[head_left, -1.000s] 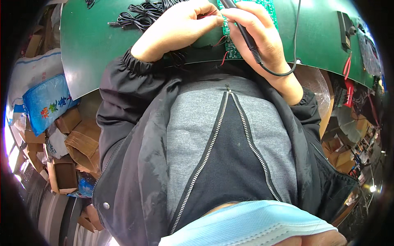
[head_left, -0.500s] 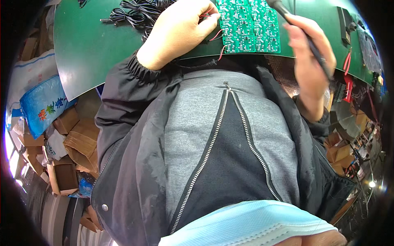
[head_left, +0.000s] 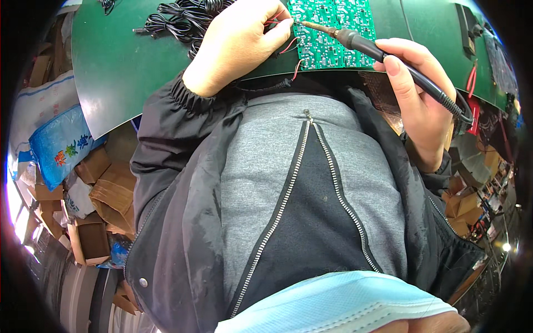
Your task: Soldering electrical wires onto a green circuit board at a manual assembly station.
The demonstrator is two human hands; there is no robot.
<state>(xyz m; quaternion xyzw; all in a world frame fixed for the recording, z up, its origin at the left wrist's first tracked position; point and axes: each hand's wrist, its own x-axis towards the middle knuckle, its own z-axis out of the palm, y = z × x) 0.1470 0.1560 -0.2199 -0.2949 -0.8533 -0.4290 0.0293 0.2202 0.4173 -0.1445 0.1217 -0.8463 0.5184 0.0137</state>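
My right hand is closed around the black handle of a soldering iron. The iron slants to the left, and its tip reaches the left edge of a green circuit board panel. Beside that edge my left hand pinches a thin red and black wire between thumb and fingers, close to the iron's tip. Two more pairs of thin wires meet the panel's edge lower down. One leads to a black cable at the table's near edge.
Bundled black cables lie left of my left hand on the green table. At the table's right are a black holder-like object and a red-handled tool. Cardboard boxes and a blue bag fill the left floor.
My right hand has turned and brought the soldering iron down to the left, its tip now at the panel's left edge. My left hand has barely moved and still pinches the wire.
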